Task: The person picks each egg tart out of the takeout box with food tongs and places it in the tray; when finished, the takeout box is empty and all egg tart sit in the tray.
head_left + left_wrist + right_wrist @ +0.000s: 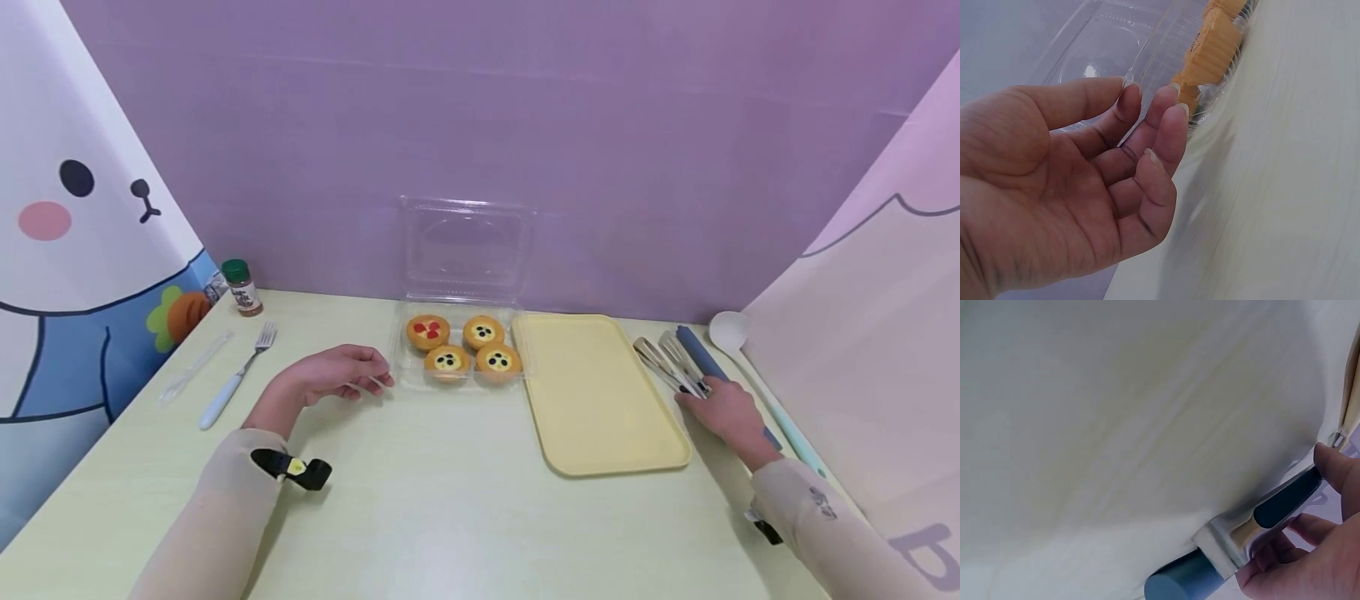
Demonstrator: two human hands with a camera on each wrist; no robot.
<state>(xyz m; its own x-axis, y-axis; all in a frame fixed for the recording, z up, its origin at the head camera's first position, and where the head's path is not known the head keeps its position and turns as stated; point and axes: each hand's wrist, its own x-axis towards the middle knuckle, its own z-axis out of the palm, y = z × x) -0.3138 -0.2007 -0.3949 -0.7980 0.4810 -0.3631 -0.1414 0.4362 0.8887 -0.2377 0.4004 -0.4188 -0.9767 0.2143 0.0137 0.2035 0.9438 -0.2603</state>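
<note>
pale green table [450,500], purple backdrop. your left hand [341,373] rests loose and empty beside the tart box [463,354]; your right hand [723,412] grasps the tongs [667,360].

The head camera looks forward and down from above the bench [450,500], wide enough to take in both arms and the purple back wall. The left wrist camera sits tight against the left hand [1066,200], facing past it to the clear tart box [1147,50], which the head view shares. The right wrist camera hugs the bench, close on the tongs [1272,512], also seen from above.
</note>
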